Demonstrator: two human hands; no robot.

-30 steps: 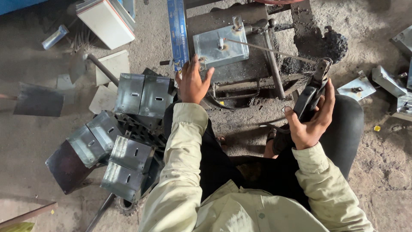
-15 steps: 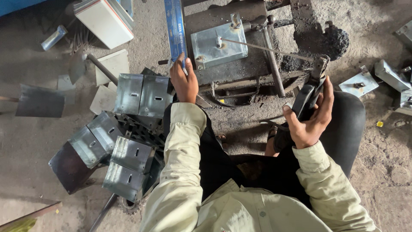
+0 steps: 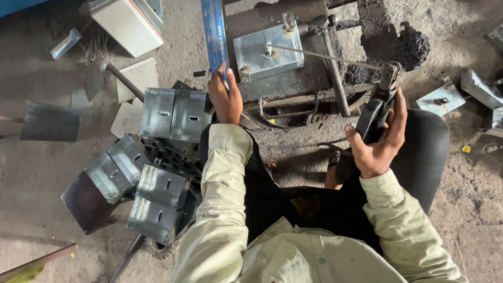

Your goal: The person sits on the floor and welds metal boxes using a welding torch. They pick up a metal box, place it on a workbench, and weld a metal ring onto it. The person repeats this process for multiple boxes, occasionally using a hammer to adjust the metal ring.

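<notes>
The left hand (image 3: 226,99) pinches the near end of a long blue metal strip (image 3: 214,31), fingers clenched on it, the strip running away to the far edge of the view just left of a grey sheet-metal plate (image 3: 268,51) on a dark, grimy hand press (image 3: 314,89). The right hand (image 3: 378,141) wraps its fingers around the black lever handle (image 3: 373,116) at the right of the press, a thin rod running from that handle back to the plate.

The main risk, as I judge it, is to the left fingers: they sit close to the plate's left edge, and if the lever is worked while the strip is skewed, the strip's thin edge could slip or twist in the grip and cut. The strip could also drift off line, since only one end is held.

Room is tight on the left: a heap of folded grey galvanised boxes (image 3: 173,112) with raw sheet edges lies just beside the left wrist and spreads near and left. A white rectangular box (image 3: 128,23) stands far left. On the right, beyond the person's knee, loose bent metal brackets (image 3: 440,99) lie on the dusty concrete floor (image 3: 471,209), which is more open there.
</notes>
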